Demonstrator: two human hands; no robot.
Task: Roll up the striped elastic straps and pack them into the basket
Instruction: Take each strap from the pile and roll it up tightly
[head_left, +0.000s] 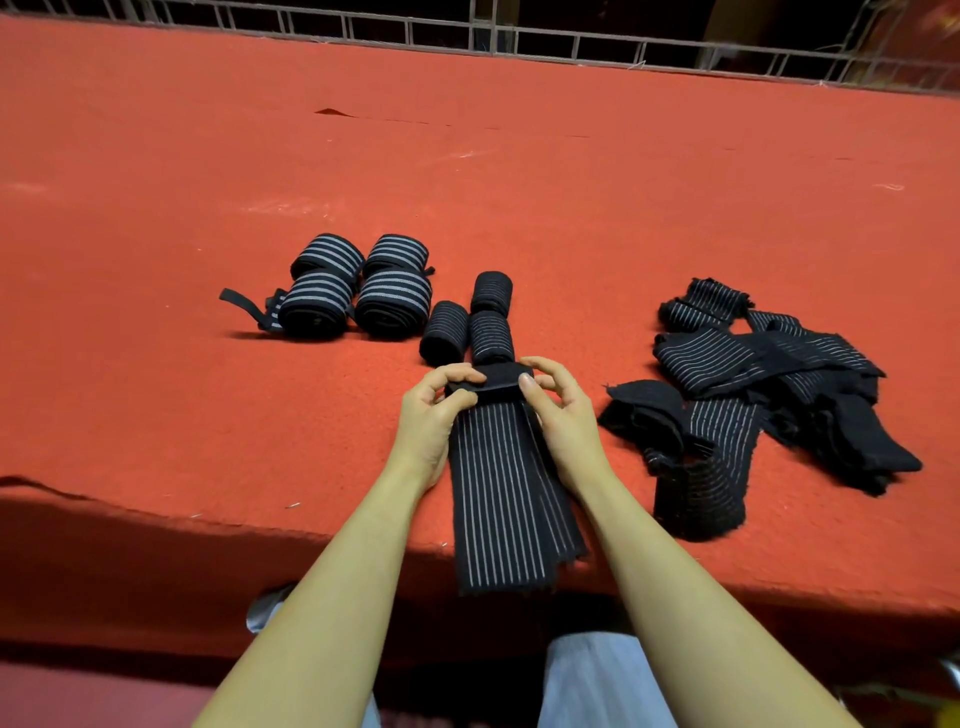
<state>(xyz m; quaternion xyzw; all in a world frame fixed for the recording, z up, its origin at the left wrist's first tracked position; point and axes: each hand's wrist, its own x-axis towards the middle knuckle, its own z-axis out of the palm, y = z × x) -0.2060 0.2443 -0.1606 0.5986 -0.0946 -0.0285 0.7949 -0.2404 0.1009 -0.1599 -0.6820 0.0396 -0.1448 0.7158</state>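
A long black elastic strap with thin white lengthwise stripes (498, 483) lay on the red felt-covered table (467, 171), its near end hanging over the table's front edge. Both hands worked at its far end, where the plain black tab was folded over into the start of a roll. The left hand (434, 415) pinched the left side of that fold, thumb on top and fingers curled round it; the right hand (558, 410) gripped the right side the same way, thumb pressed on the tab and fingers bent behind.

Just beyond the hands sat three small rolled black straps with fine stripes (470, 325) — one touching the fold's far side. Further left stood four thicker rolled straps with broad grey stripes (358, 286), packed two by two, a loose black tail (244, 306) trailing from the nearest left one.

To the right, well apart from the hands, lay a tangled heap of unrolled black striped straps (753, 395). A metal grid railing (519, 36) ran along the table's far edge.
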